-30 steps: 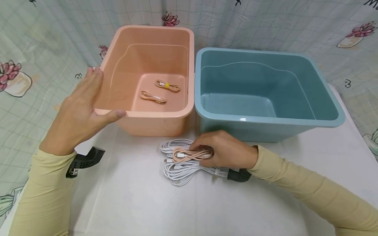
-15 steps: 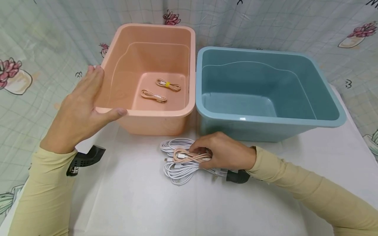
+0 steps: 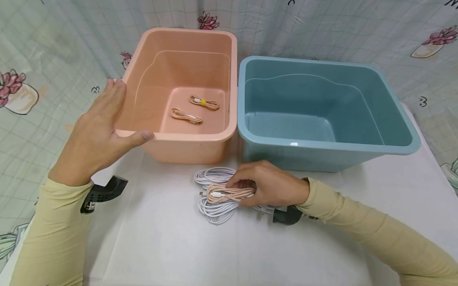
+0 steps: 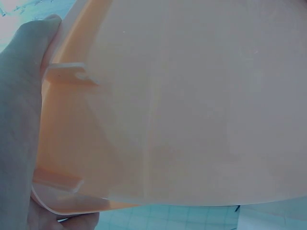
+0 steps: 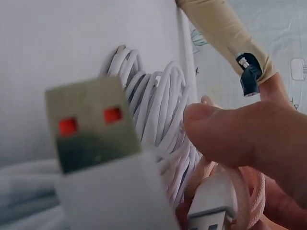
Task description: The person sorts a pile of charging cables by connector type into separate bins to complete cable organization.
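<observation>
My right hand (image 3: pixel 270 182) pinches a coiled peach cable (image 3: pixel 232 193) between thumb and fingers, over a pile of coiled white cables (image 3: pixel 216 172). A white connector (image 5: pixel 213 201) shows at that coil beneath the thumb in the right wrist view. Close to that camera looms a blurred USB plug (image 5: pixel 93 124) with a white housing. My left hand (image 3: pixel 93 131) rests at the near left corner of the peach bin (image 3: pixel 186 153), thumb along the front rim and fingers extended over the left rim. Two peach cable coils (image 3: pixel 204 102) lie on its floor, one with a yellow tie.
Beside the peach bin stands a blue bin (image 3: pixel 329 147), their rims nearly meeting. Both stand on a white-covered table (image 3: pixel 200 254) in front of a patterned curtain (image 3: pixel 293 28). Black wrist cameras (image 3: pixel 107 192) sit on both sleeves.
The peach cable in my right hand has shifted slightly left and toward the viewer, covering more of the white cables. My left hand stays at the bin corner.
</observation>
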Available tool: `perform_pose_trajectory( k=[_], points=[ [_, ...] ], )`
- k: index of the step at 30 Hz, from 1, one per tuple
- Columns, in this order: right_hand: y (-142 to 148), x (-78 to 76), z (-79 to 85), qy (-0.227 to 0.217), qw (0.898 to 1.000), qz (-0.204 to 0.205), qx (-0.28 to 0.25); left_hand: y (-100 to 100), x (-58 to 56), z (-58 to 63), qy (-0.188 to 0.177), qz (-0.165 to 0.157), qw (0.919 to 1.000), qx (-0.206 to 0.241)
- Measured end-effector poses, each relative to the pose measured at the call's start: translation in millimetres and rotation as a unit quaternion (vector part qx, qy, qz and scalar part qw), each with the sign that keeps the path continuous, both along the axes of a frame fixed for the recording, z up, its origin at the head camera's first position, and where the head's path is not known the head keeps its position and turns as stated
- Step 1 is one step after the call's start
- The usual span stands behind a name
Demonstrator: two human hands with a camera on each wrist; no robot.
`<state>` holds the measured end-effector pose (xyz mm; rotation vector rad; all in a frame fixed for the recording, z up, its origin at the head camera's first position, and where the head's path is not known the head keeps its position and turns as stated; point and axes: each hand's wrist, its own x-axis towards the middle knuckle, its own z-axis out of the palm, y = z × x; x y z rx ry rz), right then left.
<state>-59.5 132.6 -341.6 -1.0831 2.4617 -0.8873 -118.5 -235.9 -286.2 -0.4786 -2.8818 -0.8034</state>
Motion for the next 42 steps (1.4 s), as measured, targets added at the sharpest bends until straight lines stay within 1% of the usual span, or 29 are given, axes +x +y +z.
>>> perform_pose_trajectory(
  k=[7,12,15,19,23,31,37,42],
  points=[
    [0,-1.0,1.0,-0.050,0.998,-0.005,-0.035,-2,1.7,-0.8,-0.001,0.001,1.0000,0.005],
    [1,-3.1,0.4,-0.077,0.994,-0.002,-0.071,-3,2.5,-0.8,-0.001,0.003,1.0000,0.006],
    [2,-3.8,0.2,-0.102,0.991,-0.004,-0.088,-4,3.1,-0.9,-0.001,0.004,1.0000,0.007],
    [2,-4.9,1.2,-0.132,0.987,-0.011,-0.091,-4,3.4,-1.0,0.000,0.005,1.0000,0.008],
    [0,-5.4,3.7,-0.153,0.984,-0.014,-0.093,-4,3.3,-0.7,-0.001,0.006,1.0000,0.003],
    [0,-5.7,8.6,-0.192,0.974,-0.021,-0.115,-3,3.1,0.9,-0.009,0.009,0.9999,-0.011],
    [0,-5.1,16.5,-0.224,0.966,-0.024,-0.130,-2,1.5,1.3,-0.011,0.008,0.9998,-0.017],
    [0,-4.4,24.1,-0.240,0.962,-0.027,-0.126,-1,0.4,2.5,-0.018,0.005,0.9997,-0.017]
  ],
)
